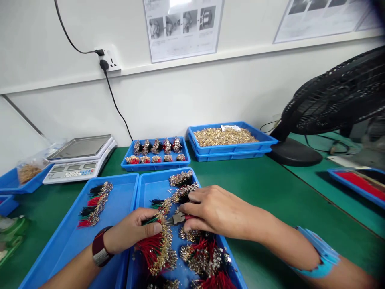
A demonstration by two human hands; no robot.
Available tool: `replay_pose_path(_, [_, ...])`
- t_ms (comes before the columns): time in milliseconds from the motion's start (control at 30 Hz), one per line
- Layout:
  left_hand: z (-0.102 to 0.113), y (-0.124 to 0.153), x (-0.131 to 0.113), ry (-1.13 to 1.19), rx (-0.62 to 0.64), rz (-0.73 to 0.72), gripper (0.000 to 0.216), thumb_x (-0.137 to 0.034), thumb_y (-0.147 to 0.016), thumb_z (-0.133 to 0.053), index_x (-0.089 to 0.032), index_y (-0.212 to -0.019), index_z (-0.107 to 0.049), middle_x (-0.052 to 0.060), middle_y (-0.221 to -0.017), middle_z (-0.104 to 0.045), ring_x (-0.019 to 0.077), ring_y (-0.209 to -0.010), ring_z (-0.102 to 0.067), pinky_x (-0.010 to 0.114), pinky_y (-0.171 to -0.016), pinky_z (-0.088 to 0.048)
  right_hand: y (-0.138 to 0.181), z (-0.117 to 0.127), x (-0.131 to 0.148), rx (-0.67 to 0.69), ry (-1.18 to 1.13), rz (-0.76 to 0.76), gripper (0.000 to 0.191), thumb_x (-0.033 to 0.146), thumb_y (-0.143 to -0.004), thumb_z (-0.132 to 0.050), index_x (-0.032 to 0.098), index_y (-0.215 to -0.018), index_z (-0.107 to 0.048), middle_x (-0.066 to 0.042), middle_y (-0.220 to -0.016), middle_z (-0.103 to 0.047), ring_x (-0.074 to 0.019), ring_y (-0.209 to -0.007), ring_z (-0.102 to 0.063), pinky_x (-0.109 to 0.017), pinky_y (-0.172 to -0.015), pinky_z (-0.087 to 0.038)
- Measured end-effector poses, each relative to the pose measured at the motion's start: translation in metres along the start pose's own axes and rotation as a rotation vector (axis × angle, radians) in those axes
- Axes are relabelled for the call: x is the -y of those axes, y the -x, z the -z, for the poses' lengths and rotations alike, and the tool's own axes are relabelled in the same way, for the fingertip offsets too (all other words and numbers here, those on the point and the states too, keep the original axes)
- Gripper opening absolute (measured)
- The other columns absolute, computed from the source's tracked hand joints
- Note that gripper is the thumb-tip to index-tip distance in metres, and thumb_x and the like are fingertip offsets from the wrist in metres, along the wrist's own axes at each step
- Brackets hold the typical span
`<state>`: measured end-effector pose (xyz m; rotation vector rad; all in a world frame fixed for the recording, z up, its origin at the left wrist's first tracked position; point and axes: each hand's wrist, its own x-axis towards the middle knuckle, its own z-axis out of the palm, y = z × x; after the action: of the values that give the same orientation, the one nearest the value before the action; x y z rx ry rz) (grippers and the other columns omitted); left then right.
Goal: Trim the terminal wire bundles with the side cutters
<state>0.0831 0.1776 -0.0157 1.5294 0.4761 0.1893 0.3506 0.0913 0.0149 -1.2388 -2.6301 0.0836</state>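
Observation:
My left hand (128, 233) is closed, thumb against fingers, on the end of a bunch of short wires (152, 249) with gold-coloured metal tips. Closed round the red handles of a pair of pliers, my right hand (210, 208) brings the grey jaws (178, 218) close to those tips. Whether the jaws grip a tip cannot be made out. Both hands are over a blue tray (150, 180) that holds several bunches of red, black and green wires. Another blue tray (117, 200) on the left carries a row of wire bunches (96, 204).
Behind are a blue tray (125, 163) of sorted wire bunches and stacked trays (233, 152) of small gold-coloured parts. A digital scale (80, 158) stands at the left, a black fan (333, 96) at the right. A power cable (116, 106) runs down the wall.

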Motion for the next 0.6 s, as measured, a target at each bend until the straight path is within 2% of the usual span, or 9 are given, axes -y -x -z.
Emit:
replay_pose_path(67, [0.0016,0.001,0.0016,-0.007,-0.033,0.005,0.039,-0.054,-0.091,-0.071,-0.017,-0.102,-0.075,0.003,-0.095,-0.073,0.0211,-0.092,-0.062,0.031,-0.087,-0.046,-0.0001,0.0019,-0.0005,-0.023,-0.007,-0.004,0.048,0.06,-0.106,-0.038,0.019,-0.098,-0.063,-0.003,-0.078,-0.06,-0.0169,-0.069,-0.05,-0.033,-0.06,-0.027])
replay_pose_path(200, [0.005,0.0021,0.0075,-0.035,-0.108,0.045,0.042,-0.057,-0.089,-0.071,-0.016,-0.099,-0.074,0.003,-0.09,-0.071,0.0177,-0.08,-0.061,0.029,-0.078,-0.047,-0.0014,0.0021,-0.002,-0.054,0.049,-0.033,0.048,0.057,-0.107,-0.037,0.019,-0.092,-0.062,-0.003,-0.078,-0.058,-0.0171,-0.069,-0.048,-0.034,-0.061,-0.028])
replay_pose_path(300, [0.0042,0.0013,0.0097,-0.072,-0.111,0.058,0.047,-0.061,-0.088,-0.07,-0.015,-0.1,-0.073,0.003,-0.089,-0.07,0.0179,-0.079,-0.06,0.029,-0.077,-0.048,-0.002,-0.0005,-0.0022,-0.072,0.084,-0.038,0.049,0.058,-0.107,-0.036,0.019,-0.092,-0.061,-0.003,-0.079,-0.058,-0.0179,-0.07,-0.048,-0.034,-0.064,-0.029])
replay_pose_path(400, [0.0021,-0.0002,0.0087,-0.087,-0.082,0.054,0.049,-0.062,-0.089,-0.068,-0.016,-0.104,-0.073,0.004,-0.093,-0.072,0.0199,-0.083,-0.063,0.032,-0.081,-0.049,-0.002,-0.0032,-0.0017,-0.081,0.099,-0.043,0.048,0.058,-0.107,-0.036,0.019,-0.092,-0.061,-0.003,-0.081,-0.058,-0.0179,-0.071,-0.048,-0.034,-0.065,-0.031])
replay_pose_path(600, [0.0004,-0.002,0.0045,-0.083,-0.032,-0.013,0.044,-0.053,-0.094,-0.066,-0.018,-0.12,-0.071,0.007,-0.114,-0.074,0.0264,-0.103,-0.065,0.04,-0.097,-0.048,-0.0019,-0.0065,-0.0013,-0.099,0.094,-0.031,0.05,0.059,-0.107,-0.035,0.019,-0.099,-0.064,-0.005,-0.083,-0.059,-0.0183,-0.072,-0.049,-0.034,-0.066,-0.032])
